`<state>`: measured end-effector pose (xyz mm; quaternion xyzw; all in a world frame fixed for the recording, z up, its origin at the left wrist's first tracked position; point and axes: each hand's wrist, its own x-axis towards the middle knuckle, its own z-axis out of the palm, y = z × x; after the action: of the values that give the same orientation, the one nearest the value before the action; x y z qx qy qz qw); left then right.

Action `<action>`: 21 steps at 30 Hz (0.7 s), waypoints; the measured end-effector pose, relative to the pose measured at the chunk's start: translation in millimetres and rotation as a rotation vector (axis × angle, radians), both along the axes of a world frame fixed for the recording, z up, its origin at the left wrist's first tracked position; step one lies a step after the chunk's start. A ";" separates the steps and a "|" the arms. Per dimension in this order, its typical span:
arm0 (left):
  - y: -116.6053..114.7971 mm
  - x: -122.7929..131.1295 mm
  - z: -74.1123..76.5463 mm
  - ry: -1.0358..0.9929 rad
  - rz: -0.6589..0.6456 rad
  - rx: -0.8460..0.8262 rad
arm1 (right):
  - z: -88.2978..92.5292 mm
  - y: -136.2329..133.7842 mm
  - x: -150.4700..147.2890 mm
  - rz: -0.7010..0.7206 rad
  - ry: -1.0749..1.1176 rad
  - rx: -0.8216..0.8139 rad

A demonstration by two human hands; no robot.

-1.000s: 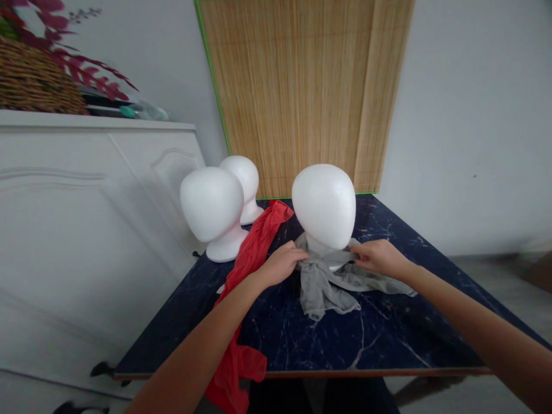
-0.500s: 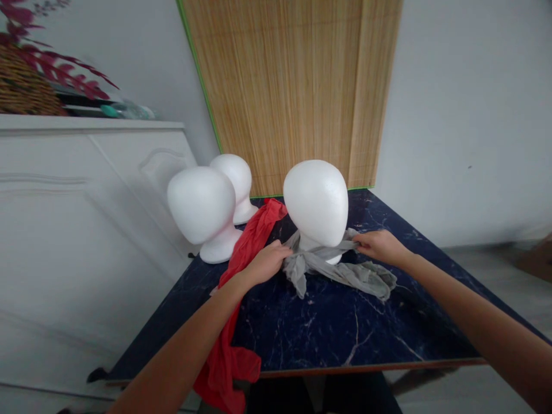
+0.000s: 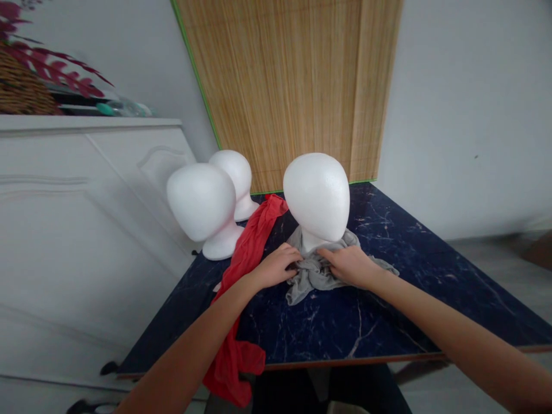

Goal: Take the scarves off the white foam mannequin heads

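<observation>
A white foam mannequin head (image 3: 317, 195) stands upright on the dark blue marbled table (image 3: 310, 342). Around its neck lies a grey scarf (image 3: 317, 276), knotted in front, one end hanging to the left and the other trailing right behind my forearm. My left hand (image 3: 280, 265) grips the scarf at the left of the knot with curled fingers. On the right side, my right hand (image 3: 347, 264) closes on the bunched fabric close to the knot. Just left of my left hand, a red scarf (image 3: 252, 247) stretches lengthwise over the table and hangs off its front edge.
Two more white foam heads, a nearer one (image 3: 202, 201) and a farther one (image 3: 235, 172), stand at the left. A white cabinet (image 3: 86, 230) borders the table there. Behind hangs a bamboo blind (image 3: 288, 86), with a pale wall (image 3: 466, 115) on the right.
My right hand has moved left and inward, from the scarf's right side to near the knot. My left hand has shifted slightly toward the knot. The grey fabric is now more bunched in front.
</observation>
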<state>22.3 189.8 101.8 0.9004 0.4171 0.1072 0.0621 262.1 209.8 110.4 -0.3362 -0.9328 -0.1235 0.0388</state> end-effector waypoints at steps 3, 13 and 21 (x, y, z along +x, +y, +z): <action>2.9 -3.8 5.6 0.033 -0.039 -0.025 | 3.3 9.8 -0.2 0.008 -0.049 -0.023; 28.0 -29.4 23.6 0.249 -0.072 -0.126 | 20.0 52.3 72.8 0.015 -0.156 -0.034; 44.1 -49.3 22.6 0.336 0.168 0.022 | 20.3 93.9 148.5 -0.075 -0.111 -0.017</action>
<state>-27.0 233.9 124.4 0.8682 0.4941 -0.0353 -0.0276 410.6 303.7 130.7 -0.3637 -0.9214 -0.1356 -0.0203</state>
